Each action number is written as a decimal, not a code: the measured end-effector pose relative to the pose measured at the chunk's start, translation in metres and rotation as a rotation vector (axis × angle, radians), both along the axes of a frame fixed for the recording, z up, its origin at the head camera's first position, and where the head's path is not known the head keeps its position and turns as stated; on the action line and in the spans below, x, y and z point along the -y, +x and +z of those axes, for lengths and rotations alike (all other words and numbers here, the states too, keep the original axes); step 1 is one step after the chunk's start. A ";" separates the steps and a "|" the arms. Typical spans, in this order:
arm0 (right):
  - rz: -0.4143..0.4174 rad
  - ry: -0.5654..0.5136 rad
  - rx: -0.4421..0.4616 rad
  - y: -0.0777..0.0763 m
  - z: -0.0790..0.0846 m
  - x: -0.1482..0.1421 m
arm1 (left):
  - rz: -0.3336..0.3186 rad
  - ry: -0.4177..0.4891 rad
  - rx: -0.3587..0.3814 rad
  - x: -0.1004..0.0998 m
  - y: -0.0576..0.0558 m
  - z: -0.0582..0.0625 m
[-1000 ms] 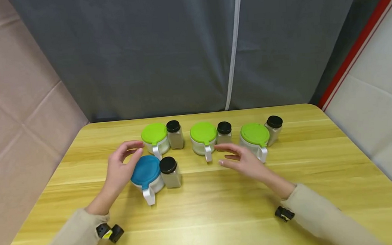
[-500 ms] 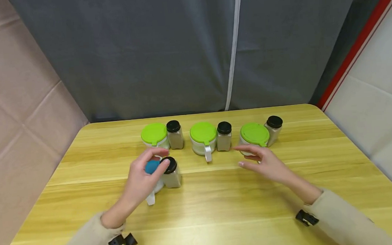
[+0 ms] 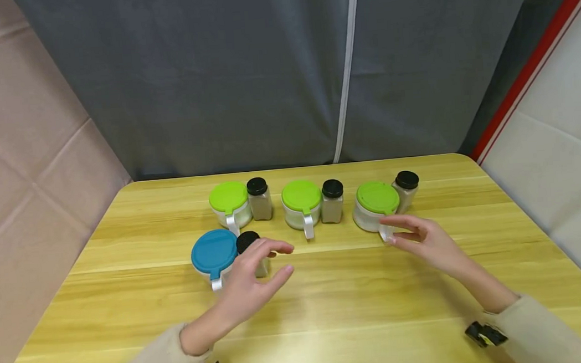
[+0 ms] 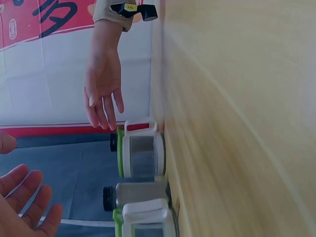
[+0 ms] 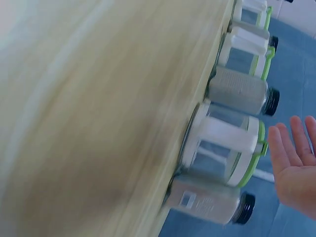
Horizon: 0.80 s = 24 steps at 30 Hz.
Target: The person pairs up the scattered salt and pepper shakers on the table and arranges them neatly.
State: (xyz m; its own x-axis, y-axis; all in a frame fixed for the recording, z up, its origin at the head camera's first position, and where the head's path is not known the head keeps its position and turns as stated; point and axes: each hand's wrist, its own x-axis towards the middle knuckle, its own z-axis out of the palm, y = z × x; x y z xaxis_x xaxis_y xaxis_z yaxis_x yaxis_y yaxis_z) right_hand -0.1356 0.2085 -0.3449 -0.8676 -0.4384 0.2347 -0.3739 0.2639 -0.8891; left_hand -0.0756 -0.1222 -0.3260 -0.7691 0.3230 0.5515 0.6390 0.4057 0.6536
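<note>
My left hand [image 3: 249, 287] hovers with spread fingers in front of a small clear jar with a black cap [image 3: 247, 241], hiding part of it. To that jar's left stands a seasoning pot with a blue lid [image 3: 214, 251]; its white handle is partly covered. My right hand [image 3: 426, 244] is near the white handle of the rightmost green-lidded pot [image 3: 377, 198]. In the right wrist view its fingers [image 5: 297, 140] are straight, beside the green lid [image 5: 259, 148], holding nothing. Whether they touch the pot cannot be told.
Along the back of the wooden table [image 3: 353, 311] stand two more green-lidded pots, the left one [image 3: 229, 197] and the middle one [image 3: 301, 197]. Each green pot has a black-capped jar [image 3: 332, 201] at its right. A grey curtain [image 3: 215, 86] hangs behind.
My left hand has moved right and nearer the front edge, from beside the blue-lidded pot past the front jar. My right hand has moved right, from the middle pot to the rightmost one.
</note>
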 end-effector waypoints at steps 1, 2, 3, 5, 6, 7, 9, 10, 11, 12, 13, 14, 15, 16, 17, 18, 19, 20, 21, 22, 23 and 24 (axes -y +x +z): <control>-0.009 -0.002 -0.005 0.000 -0.001 -0.003 | -0.008 -0.004 0.018 -0.003 0.000 -0.002; -0.018 -0.005 -0.009 0.000 -0.002 -0.006 | -0.017 -0.008 0.037 -0.005 -0.001 -0.004; -0.030 -0.003 -0.016 0.000 -0.002 -0.009 | -0.026 -0.011 0.055 -0.008 -0.001 -0.006; -0.057 0.005 -0.032 0.000 -0.003 -0.014 | -0.044 -0.018 0.084 -0.013 -0.002 -0.009; -0.069 0.005 -0.037 0.000 -0.004 -0.017 | -0.052 -0.021 0.098 -0.016 -0.002 -0.010; -0.084 0.013 -0.042 0.000 -0.004 -0.020 | -0.058 -0.026 0.111 -0.019 -0.003 -0.012; -0.109 0.035 -0.055 0.000 -0.006 -0.025 | -0.066 -0.034 0.138 -0.024 -0.003 -0.015; -0.123 0.050 -0.062 -0.001 -0.007 -0.028 | -0.070 -0.036 0.151 -0.027 -0.004 -0.017; -0.135 0.060 -0.067 -0.001 -0.008 -0.031 | -0.074 -0.035 0.163 -0.030 -0.004 -0.019; -0.148 0.075 -0.072 -0.002 -0.008 -0.034 | -0.076 -0.033 0.174 -0.033 -0.005 -0.021; -0.159 0.091 -0.077 -0.003 -0.009 -0.036 | -0.075 -0.036 0.179 -0.036 -0.006 -0.022; -0.174 0.105 -0.080 -0.004 -0.009 -0.039 | -0.074 -0.036 0.181 -0.038 -0.007 -0.024; -0.185 0.114 -0.079 -0.006 -0.011 -0.043 | -0.073 -0.036 0.181 -0.041 -0.008 -0.026; -0.195 0.120 -0.079 -0.008 -0.013 -0.046 | -0.070 -0.036 0.178 -0.044 -0.010 -0.027; -0.208 0.120 -0.078 -0.011 -0.017 -0.051 | -0.068 -0.031 0.174 -0.046 -0.011 -0.029; -0.222 0.122 -0.080 -0.015 -0.023 -0.057 | -0.064 -0.027 0.167 -0.049 -0.013 -0.030; -0.236 0.124 -0.080 -0.021 -0.030 -0.064 | -0.058 -0.020 0.162 -0.052 -0.015 -0.031; -0.241 0.128 -0.073 -0.026 -0.036 -0.071 | -0.055 -0.008 0.160 -0.054 -0.016 -0.032; -0.242 0.130 -0.071 -0.031 -0.042 -0.078 | -0.053 0.003 0.162 -0.056 -0.018 -0.033; -0.250 0.128 -0.074 -0.038 -0.050 -0.085 | -0.053 0.017 0.164 -0.059 -0.020 -0.034; -0.262 0.132 -0.077 -0.043 -0.056 -0.092 | -0.054 0.030 0.170 -0.061 -0.023 -0.035; -0.271 0.146 -0.081 -0.048 -0.060 -0.097 | -0.052 0.038 0.177 -0.064 -0.025 -0.036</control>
State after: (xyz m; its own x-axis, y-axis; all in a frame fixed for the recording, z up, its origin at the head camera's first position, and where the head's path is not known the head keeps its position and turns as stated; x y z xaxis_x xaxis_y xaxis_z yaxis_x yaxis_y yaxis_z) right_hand -0.1833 0.3057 -0.4051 -0.9386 -0.2280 0.2590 -0.3402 0.4863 -0.8048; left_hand -0.1007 -0.0586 -0.3618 -0.8382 0.3462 0.4215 0.5319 0.3478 0.7721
